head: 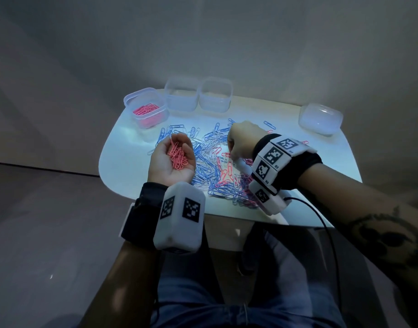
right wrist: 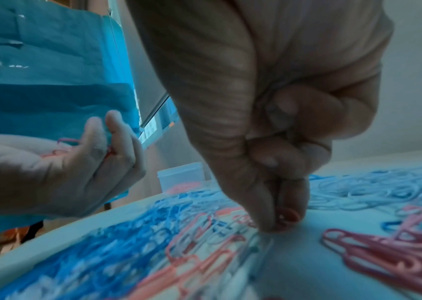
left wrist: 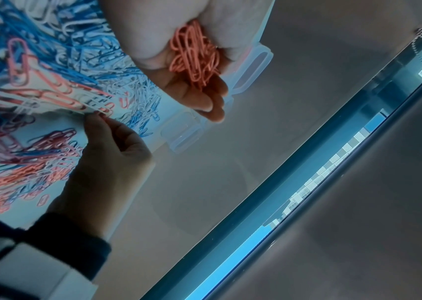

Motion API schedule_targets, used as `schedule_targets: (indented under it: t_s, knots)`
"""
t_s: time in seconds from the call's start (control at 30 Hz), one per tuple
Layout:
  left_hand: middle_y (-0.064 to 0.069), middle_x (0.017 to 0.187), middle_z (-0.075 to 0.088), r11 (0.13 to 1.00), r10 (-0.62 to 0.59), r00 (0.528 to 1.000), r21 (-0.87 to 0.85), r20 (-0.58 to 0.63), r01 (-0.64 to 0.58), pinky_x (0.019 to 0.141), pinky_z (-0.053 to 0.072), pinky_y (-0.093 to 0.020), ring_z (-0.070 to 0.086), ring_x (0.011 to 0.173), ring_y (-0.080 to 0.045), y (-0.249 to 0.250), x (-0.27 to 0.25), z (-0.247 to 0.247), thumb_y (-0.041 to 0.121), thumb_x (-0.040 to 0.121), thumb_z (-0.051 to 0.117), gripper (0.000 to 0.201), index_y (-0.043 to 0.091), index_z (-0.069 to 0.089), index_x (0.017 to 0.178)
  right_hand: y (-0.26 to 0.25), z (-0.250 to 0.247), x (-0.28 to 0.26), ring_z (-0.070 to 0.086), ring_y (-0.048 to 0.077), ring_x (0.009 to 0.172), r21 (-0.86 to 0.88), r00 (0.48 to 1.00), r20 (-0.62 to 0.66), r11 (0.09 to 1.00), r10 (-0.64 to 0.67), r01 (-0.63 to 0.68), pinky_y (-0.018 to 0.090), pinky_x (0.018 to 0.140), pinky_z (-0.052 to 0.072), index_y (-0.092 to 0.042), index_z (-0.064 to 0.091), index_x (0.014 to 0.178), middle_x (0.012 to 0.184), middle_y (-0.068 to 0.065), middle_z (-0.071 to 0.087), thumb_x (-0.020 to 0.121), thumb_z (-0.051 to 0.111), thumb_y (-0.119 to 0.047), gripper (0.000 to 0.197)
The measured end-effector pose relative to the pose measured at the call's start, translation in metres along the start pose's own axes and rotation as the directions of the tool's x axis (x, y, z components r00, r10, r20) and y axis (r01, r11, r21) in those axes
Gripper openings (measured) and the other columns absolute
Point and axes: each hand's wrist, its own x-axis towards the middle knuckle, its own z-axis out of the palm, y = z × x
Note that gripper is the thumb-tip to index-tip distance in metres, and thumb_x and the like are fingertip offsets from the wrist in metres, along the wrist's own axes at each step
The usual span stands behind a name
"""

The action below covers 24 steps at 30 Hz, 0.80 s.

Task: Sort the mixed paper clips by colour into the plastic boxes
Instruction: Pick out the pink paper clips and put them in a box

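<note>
Paper clips (head: 210, 162) in pink, blue and white lie in a mixed heap on the bench (head: 122, 159), and the pink ones are being picked out. The left hand (head: 171, 162) is cupped palm up over the bench's left part, holding a bunch of pink clips (head: 178, 156). The right hand (head: 241, 143) is down in the heap, thumb and forefinger pinched together at the bench surface.

Judging by the pink box (head: 146, 107), already part filled at the back left, this is the pink round: gather a handful, then tip it in. The next move calls for lifting one pink clip free without dragging tangled neighbours, and passing it to the cupped palm.

Only the head view shows all the boxes: two clear boxes (head: 198, 94) with no clips visible beside the pink one, and another box (head: 320, 118) at the far right. The right wrist view shows the fingertips (right wrist: 288, 218) closed on the surface among blurred clips; whether a clip is actually caught I cannot tell. The left wrist view shows a pink clip at those fingertips.
</note>
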Motion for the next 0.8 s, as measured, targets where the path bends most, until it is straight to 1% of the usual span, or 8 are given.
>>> schedule_targets:
  t_s: [0.2,0.3,0.37,0.43,0.53,0.6,0.67,0.8]
  knots:
    - [-0.006,0.051,0.064,0.996,0.052,0.999,0.075,-0.003,-0.052,0.045,0.053,-0.021,0.064,0.044,-0.013,-0.010,-0.004,0.002,0.021,0.099,0.034,0.035,0.009,0.053,0.072,-0.007,0.000,-0.004,0.038,0.018,0.052,-0.097,1.000,0.027,0.995,-0.012,0.014,0.022,0.044,0.027,-0.009,0.034,0.052,0.054,0.004,0.037,0.084,0.058,-0.010,0.040]
    - [-0.007,0.051,0.065,0.995,0.069,0.998,0.074,-0.009,-0.068,0.046,0.053,-0.022,0.065,0.045,-0.013,-0.012,-0.004,0.000,0.020,0.099,0.034,0.035,0.008,0.054,0.074,-0.006,-0.001,-0.006,0.045,0.022,0.059,-0.057,0.998,0.056,0.998,0.024,-0.021,0.023,0.046,0.032,-0.006,0.043,0.055,0.059,0.008,0.046,0.081,0.058,-0.006,0.030]
    - [-0.008,0.053,0.066,0.994,0.073,0.997,0.085,-0.007,-0.072,0.047,0.054,-0.024,0.066,0.047,-0.014,-0.012,-0.002,-0.003,0.019,0.099,0.033,0.035,0.007,0.055,0.074,-0.001,-0.005,-0.006,0.055,0.025,0.074,-0.002,0.999,0.037,1.000,0.005,-0.005,0.026,0.057,0.041,0.002,0.060,0.075,0.080,0.015,0.063,0.081,0.059,-0.007,0.010]
    - [-0.010,0.059,0.068,0.992,0.073,0.997,0.107,0.003,-0.073,0.050,0.055,-0.028,0.068,0.051,-0.017,-0.013,-0.001,-0.006,0.018,0.099,0.032,0.036,0.006,0.056,0.075,0.003,-0.013,-0.006,0.056,0.022,0.083,0.094,0.998,-0.059,0.995,-0.015,0.020,0.026,0.069,0.041,0.002,0.066,0.093,0.098,0.015,0.068,0.083,0.058,-0.006,0.015]
    - [-0.011,0.065,0.070,0.987,0.048,0.999,0.155,0.021,-0.051,0.052,0.056,-0.033,0.070,0.056,-0.021,-0.019,0.004,-0.007,0.020,0.099,0.032,0.036,0.006,0.058,0.079,-0.006,-0.029,-0.013,0.058,0.010,0.072,0.331,0.968,-0.221,0.925,-0.117,0.187,0.020,0.069,0.042,0.001,0.068,0.094,0.082,0.007,0.068,0.083,0.063,-0.007,0.015]
    - [-0.011,0.063,0.070,0.979,0.034,0.999,0.200,0.019,-0.038,0.052,0.056,-0.033,0.069,0.054,-0.021,-0.025,0.007,-0.006,0.021,0.100,0.031,0.035,0.006,0.057,0.082,-0.024,-0.030,-0.024,0.050,-0.006,0.050,0.441,0.958,-0.169,0.852,-0.231,0.284,0.008,0.052,0.038,-0.001,0.069,0.092,0.062,-0.006,0.056,0.080,0.069,-0.010,0.015]
    - [-0.013,0.063,0.069,0.979,0.027,0.999,0.200,0.027,-0.032,0.053,0.057,-0.032,0.068,0.054,-0.022,-0.030,0.008,-0.005,0.020,0.100,0.031,0.035,0.003,0.057,0.085,-0.033,-0.024,-0.027,0.047,-0.005,0.048,0.441,0.951,-0.131,0.843,-0.279,0.308,0.003,0.047,0.035,-0.004,0.071,0.091,0.060,-0.010,0.053,0.078,0.072,-0.012,0.015]
    - [-0.011,0.066,0.070,0.992,-0.005,0.999,0.127,0.054,-0.002,0.052,0.057,-0.033,0.070,0.058,-0.022,-0.022,0.007,-0.012,0.017,0.099,0.031,0.045,0.002,0.064,0.072,-0.010,-0.030,-0.012,0.047,-0.001,0.058,0.502,0.925,-0.379,0.833,-0.030,0.233,0.013,0.058,0.037,-0.006,0.069,0.083,0.061,-0.010,0.053,0.077,0.072,-0.012,0.009]
